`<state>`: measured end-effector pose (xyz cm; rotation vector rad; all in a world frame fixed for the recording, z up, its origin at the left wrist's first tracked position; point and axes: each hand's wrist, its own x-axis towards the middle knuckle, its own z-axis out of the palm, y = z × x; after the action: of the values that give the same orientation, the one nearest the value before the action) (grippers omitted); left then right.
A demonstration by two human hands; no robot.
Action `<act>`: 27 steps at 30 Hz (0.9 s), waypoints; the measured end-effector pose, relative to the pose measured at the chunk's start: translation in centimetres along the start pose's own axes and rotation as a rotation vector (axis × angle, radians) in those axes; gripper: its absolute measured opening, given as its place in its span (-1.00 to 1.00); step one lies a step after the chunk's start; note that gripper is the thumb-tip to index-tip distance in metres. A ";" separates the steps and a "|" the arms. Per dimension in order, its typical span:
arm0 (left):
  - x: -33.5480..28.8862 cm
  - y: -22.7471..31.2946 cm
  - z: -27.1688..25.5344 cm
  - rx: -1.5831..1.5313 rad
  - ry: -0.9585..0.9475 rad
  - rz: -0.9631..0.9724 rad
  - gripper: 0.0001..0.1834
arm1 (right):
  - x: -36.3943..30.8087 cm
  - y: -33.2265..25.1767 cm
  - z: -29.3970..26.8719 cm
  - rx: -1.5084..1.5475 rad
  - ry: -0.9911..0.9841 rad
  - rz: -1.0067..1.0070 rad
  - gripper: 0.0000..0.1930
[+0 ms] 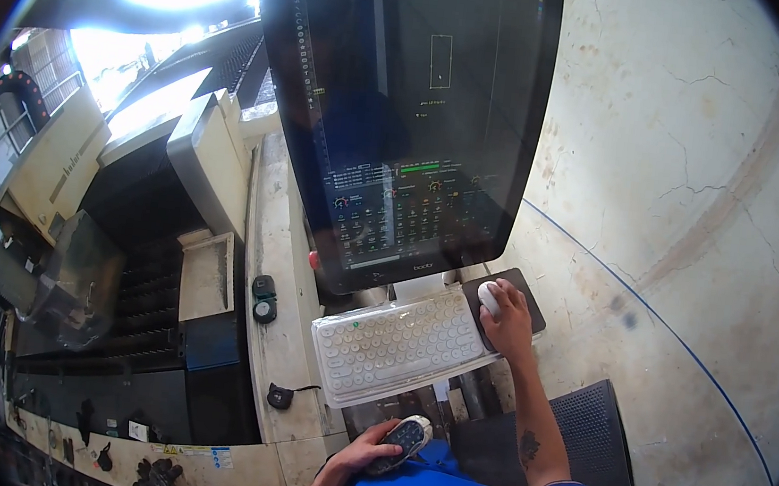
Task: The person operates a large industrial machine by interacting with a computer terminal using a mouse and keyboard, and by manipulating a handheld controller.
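Note:
My right hand (511, 324) is closed over a white computer mouse (488, 296), which rests on a dark mouse pad (531, 303). Low in the view, close to my blue shirt, my left hand (371, 450) grips a handheld remote control (408, 435) with a dark button face and pale edges. Between the hands and the screen lies a white keyboard (398, 346) under a clear cover, just left of the pad. Above it stands a large dark monitor (411, 131) showing a narrow rectangle outline and a panel of small icons.
A big cream-and-black machine (217, 163) fills the left side. On its ledge sit a black tape measure (279, 397) and a small round dark device (264, 298); dark gloves (157, 481) lie lower left. A blue hose (670, 331) crosses the cracked floor, near a black perforated panel (591, 425).

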<state>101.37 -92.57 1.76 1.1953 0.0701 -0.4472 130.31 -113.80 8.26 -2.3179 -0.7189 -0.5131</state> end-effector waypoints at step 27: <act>-0.1 -0.5 -0.2 -0.017 -0.030 -0.014 -0.22 | -0.1 0.2 0.1 -0.062 0.023 -0.055 -0.54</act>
<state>101.17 -92.51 1.26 1.1713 0.0561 -0.4757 130.42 -113.87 8.02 -2.3512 -0.7673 -0.5936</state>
